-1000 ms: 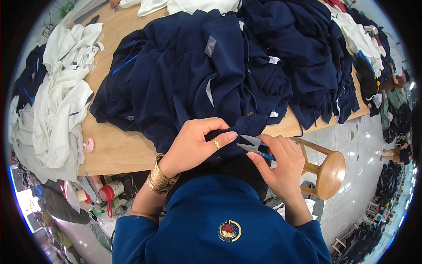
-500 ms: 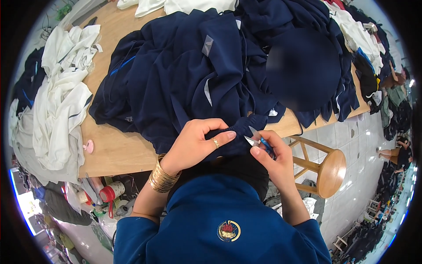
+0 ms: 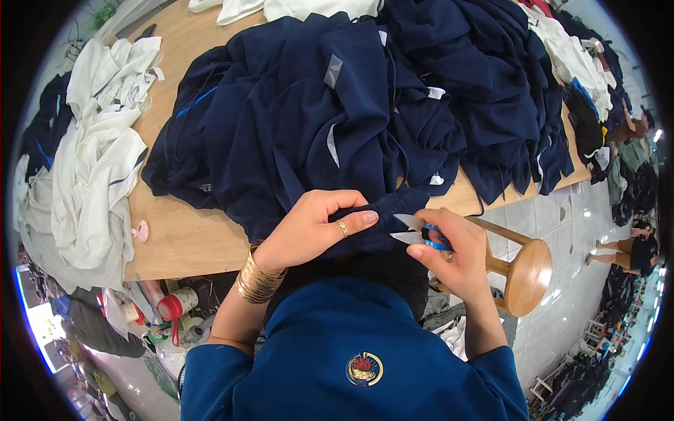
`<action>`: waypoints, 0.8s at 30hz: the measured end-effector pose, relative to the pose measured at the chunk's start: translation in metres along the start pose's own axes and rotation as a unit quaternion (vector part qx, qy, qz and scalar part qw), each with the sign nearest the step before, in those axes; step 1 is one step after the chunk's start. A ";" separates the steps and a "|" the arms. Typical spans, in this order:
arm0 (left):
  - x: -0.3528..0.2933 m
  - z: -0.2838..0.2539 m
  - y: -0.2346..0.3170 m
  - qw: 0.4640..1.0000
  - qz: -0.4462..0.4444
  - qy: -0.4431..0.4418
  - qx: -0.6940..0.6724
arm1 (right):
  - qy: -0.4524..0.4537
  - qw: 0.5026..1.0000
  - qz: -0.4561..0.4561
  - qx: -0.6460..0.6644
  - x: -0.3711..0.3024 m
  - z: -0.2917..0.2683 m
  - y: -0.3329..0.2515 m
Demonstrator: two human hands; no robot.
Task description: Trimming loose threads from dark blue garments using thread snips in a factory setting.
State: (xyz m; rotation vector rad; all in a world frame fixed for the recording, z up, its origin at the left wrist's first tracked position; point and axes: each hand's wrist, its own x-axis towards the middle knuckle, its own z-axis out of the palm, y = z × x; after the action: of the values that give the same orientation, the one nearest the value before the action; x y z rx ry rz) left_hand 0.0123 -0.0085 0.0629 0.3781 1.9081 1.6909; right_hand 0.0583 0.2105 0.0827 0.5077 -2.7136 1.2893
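Note:
A navy garment (image 3: pixel 382 214) with a gathered elastic edge is pinched by my left hand (image 3: pixel 324 228), thumb on top, at the table's near edge. My right hand (image 3: pixel 449 252) holds small blue-handled thread snips (image 3: pixel 411 233). Their two pointed blades stand apart and point left at the gathered edge; whether they touch the cloth I cannot tell. Behind my hands, a big heap of navy garments (image 3: pixel 274 112) spreads over the table, with white and grey trim showing in its folds.
White garments (image 3: pixel 98 161) hang over the left end of the wooden table (image 3: pixel 168 245). A small pink object (image 3: pixel 141 231) lies near them. To the right stands a round wooden stool (image 3: pixel 530 277) on a tiled floor. Below the table is a red-lidded cup (image 3: pixel 177 304). Another person (image 3: pixel 635 252) is at far right.
My right hand has drawn back a little to the right with the snips, whose blades now show more fully. My left hand keeps its grip on the navy garment.

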 end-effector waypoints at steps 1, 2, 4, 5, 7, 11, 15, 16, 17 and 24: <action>0.000 0.000 -0.001 1.000 0.000 0.000 0.000 | 0.011 0.997 0.034 0.066 0.002 0.002 -0.004; 0.001 0.001 -0.003 1.000 0.001 -0.006 -0.011 | 0.011 0.997 0.035 0.065 0.004 0.005 -0.007; 0.003 0.003 -0.005 1.000 0.003 -0.013 -0.021 | -0.007 0.987 0.060 0.148 0.007 0.011 -0.011; 0.004 0.003 -0.005 1.000 0.005 -0.014 -0.010 | -0.009 0.987 0.057 0.147 0.007 0.019 -0.005; 0.005 0.003 -0.007 1.000 0.009 -0.015 0.002 | -0.018 0.992 0.036 0.121 0.008 0.021 -0.001; 0.006 0.003 -0.005 1.000 -0.002 0.002 -0.006 | -0.024 0.998 -0.061 0.023 0.008 0.024 0.008; 0.008 0.005 -0.005 0.999 0.015 0.021 0.032 | -0.065 0.998 -0.022 -0.006 0.006 0.025 0.002; 0.008 0.005 -0.005 0.999 0.016 0.020 0.032 | -0.073 0.994 0.015 0.076 0.004 0.026 0.004; 0.008 0.004 -0.005 1.000 0.019 0.007 0.020 | -0.082 0.983 0.051 0.158 0.003 0.026 0.005; 0.004 0.002 -0.003 1.000 0.002 -0.004 -0.026 | -0.017 0.977 0.088 0.192 0.005 -0.005 0.006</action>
State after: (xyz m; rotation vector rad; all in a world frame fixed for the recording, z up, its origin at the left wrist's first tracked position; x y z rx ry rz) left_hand 0.0104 -0.0049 0.0588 0.3672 1.8550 1.7351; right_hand 0.0511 0.2172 0.0824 0.3240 -2.5875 1.8852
